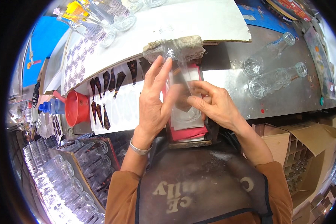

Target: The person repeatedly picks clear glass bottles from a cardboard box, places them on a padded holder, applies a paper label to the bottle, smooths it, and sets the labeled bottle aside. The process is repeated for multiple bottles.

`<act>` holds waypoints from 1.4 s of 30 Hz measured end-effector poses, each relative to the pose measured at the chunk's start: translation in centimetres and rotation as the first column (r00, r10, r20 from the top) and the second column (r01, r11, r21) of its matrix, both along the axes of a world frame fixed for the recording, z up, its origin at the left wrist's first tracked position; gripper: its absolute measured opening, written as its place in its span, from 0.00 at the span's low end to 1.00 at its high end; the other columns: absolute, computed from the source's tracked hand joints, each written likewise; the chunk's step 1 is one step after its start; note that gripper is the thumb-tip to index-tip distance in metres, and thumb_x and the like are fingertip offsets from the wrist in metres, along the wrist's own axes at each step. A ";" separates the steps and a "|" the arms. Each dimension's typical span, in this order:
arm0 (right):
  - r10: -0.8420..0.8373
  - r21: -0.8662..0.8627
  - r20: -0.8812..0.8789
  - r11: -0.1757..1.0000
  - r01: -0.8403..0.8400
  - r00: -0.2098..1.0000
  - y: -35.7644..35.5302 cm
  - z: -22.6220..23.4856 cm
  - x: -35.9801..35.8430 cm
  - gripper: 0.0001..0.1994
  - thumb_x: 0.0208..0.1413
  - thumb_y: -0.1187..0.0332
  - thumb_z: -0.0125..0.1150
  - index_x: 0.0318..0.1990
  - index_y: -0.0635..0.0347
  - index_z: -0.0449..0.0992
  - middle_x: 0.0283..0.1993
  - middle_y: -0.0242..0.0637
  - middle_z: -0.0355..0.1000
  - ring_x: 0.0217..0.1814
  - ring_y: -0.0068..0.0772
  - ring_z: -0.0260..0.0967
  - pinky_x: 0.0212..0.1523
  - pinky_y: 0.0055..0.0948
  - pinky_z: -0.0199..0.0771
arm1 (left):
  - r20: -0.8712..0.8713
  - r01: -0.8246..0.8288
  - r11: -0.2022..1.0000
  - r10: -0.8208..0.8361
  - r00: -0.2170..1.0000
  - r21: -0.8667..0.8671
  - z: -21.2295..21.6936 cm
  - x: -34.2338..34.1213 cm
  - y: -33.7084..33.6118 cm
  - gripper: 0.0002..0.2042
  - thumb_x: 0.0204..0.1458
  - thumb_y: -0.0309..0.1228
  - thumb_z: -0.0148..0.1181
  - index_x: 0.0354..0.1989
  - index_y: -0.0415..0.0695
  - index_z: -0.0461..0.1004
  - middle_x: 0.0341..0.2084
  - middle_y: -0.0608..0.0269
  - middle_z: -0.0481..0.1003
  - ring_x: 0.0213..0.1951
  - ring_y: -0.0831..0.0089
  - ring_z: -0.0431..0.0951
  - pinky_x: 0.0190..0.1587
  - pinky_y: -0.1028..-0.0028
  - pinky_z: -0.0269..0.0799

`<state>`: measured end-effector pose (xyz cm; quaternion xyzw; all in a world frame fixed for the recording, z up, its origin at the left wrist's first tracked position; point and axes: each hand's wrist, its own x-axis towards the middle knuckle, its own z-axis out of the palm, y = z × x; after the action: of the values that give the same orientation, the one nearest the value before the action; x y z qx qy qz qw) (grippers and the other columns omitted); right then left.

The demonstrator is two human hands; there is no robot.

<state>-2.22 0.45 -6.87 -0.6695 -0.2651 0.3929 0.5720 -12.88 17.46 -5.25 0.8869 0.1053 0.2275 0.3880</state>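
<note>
Left hand [155,100] and right hand [212,104] both grip one clear glass bottle [183,93] over the worktop [231,74]; red cloth [186,132] beneath.

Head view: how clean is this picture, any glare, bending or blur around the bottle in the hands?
Head view: fisheye bends the table edge and darkens the corners. The clear bottle between the left hand and right hand is hard to outline, its glass blending into the red pad. Bright glints sit on the glassware lower left; the centre is sharp, the rim soft.
</note>
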 end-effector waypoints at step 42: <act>-0.260 0.311 0.591 0.947 0.082 0.763 5.9 4.4 8.4 0.14 0.60 0.74 0.61 0.52 0.61 0.79 0.42 0.28 0.78 0.43 0.17 0.72 0.47 0.19 0.74 | 0.078 0.003 0.991 0.007 0.997 -0.135 -0.9 0.2 -0.2 0.42 0.55 0.23 0.64 0.75 0.36 0.44 0.66 0.42 0.63 0.64 0.57 0.69 0.64 0.60 0.68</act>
<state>6.21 6.34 -2.44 -0.6997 -0.4274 0.0548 0.5699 -12.68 17.24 -6.17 0.8488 0.1060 0.2549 0.4509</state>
